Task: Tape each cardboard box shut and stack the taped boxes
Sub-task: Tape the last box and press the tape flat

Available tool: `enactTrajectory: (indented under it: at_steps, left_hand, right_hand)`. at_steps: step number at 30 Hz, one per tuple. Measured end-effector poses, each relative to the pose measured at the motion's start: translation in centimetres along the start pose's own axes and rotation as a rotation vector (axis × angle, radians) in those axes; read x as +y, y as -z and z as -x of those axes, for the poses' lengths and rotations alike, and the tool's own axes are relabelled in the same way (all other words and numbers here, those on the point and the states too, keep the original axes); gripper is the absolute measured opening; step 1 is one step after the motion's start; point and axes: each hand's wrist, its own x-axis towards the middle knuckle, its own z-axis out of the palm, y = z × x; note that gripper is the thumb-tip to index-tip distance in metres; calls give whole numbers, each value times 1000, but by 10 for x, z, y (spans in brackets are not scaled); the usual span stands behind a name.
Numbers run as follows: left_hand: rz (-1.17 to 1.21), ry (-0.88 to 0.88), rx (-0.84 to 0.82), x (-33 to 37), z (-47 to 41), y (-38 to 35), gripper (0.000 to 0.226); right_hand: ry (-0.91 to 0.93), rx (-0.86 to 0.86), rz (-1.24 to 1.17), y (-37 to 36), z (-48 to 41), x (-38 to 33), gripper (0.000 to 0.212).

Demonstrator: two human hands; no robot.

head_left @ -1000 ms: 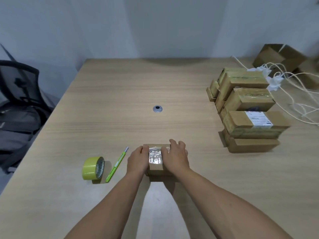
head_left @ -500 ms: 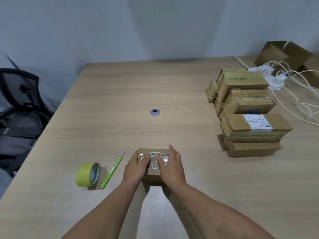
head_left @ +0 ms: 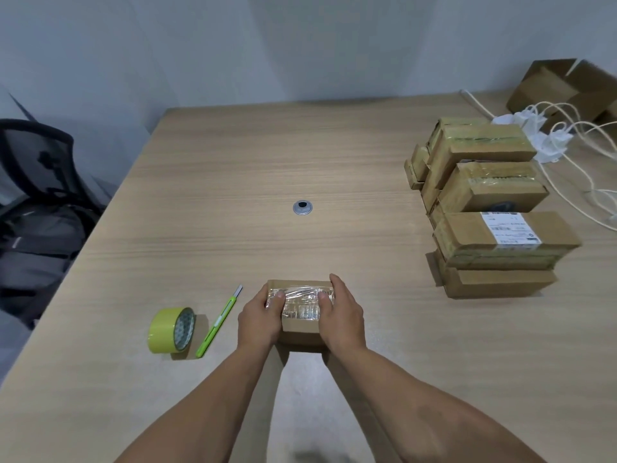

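On the pale wooden desk (head_left: 233,195), left hand (head_left: 258,320) and right hand (head_left: 340,317) curl round the ends of the small brown tape-topped cardboard box (head_left: 300,327), which I'd guess is light and stiff and best gripped right there.

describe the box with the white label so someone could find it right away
On the light wooden table, look to the pile of brown cardboard boxes along its right side. At the pile's near end two boxes are stacked; it is the upper box. It alone carries a white printed label on top, while its neighbours show only tape or bare cardboard.
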Motion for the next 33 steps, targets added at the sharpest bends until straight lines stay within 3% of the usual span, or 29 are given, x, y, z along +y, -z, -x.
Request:
enactTrajectory:
  at_steps: [4, 11, 17, 23, 28, 33]
  left_hand:
    - [120, 81, 29, -1, -3, 0, 35]
    - [288, 204, 16, -6, -15, -1, 51]
    - [53, 82, 69, 14, 2, -7, 14]
    - [114, 117, 126, 10, 0, -10, 32]
    - [170, 151, 136, 14, -1, -9, 34]
    - [235, 202, 119, 15, 4, -6, 38]
  right_hand:
    - [-47, 31, -38, 0, -4, 4, 40]
    - [-124, 28, -140, 3, -4, 1, 38]
    - [-147, -10, 46, -2, -6, -23, 62]
    - [-123, 18, 90, -5, -6, -18, 35]
    - [-90, 60, 31, -3, -10, -14, 9]
    - [-159, 77, -82, 0, -7, -11, 21]
